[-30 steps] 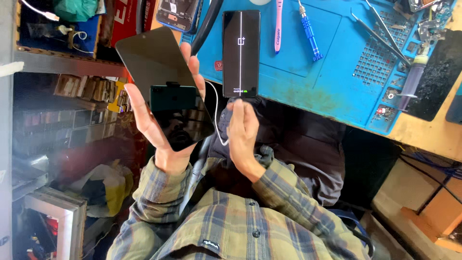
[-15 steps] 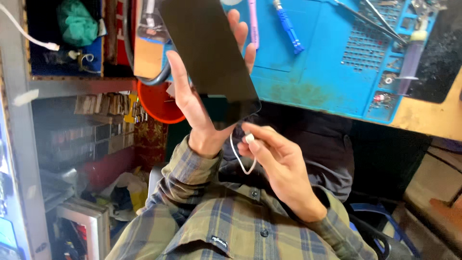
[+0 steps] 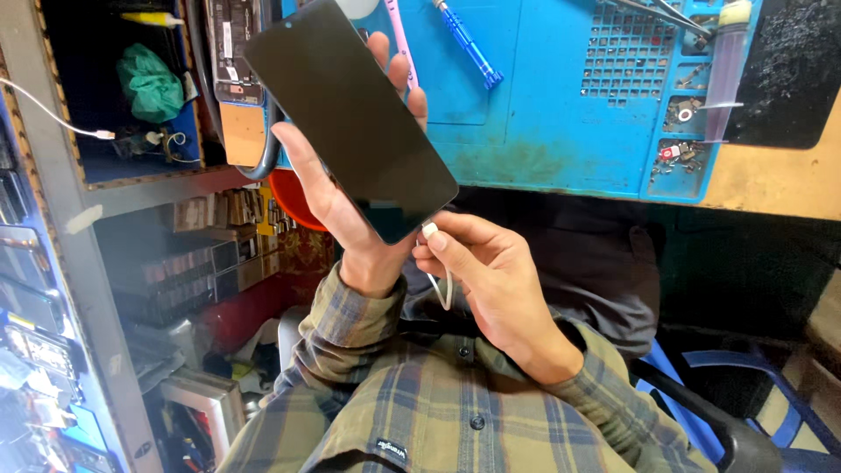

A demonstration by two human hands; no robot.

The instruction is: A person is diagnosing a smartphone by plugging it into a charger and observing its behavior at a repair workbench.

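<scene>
Fingers point(image 3: 399, 66) of left hand point(image 3: 350, 219) wrapped round edges of black smartphone point(image 3: 350, 118), thumb along near side, dark screen tilted up toward head camera. Held clear above lap, off the blue repair mat point(image 3: 543, 131), lower end angled down toward the other hand so port end is reachable. Right hand point(image 3: 491, 271) pinching white charging plug point(image 3: 430, 231) between thumb and forefinger, plug tip touching phone's bottom edge; cannot tell if seated in port. White cable point(image 3: 445, 289) looping down under the palm, slack.

Only head view. On mat: blue screwdriver point(image 3: 469, 48), pink pry tool point(image 3: 401, 39), grid of small screw compartments point(image 3: 626, 61), all well apart from hands. Opened phone body point(image 3: 229, 52) lying left of mat, beside held phone. Green cloth point(image 3: 151, 83) in dark tray at left.
</scene>
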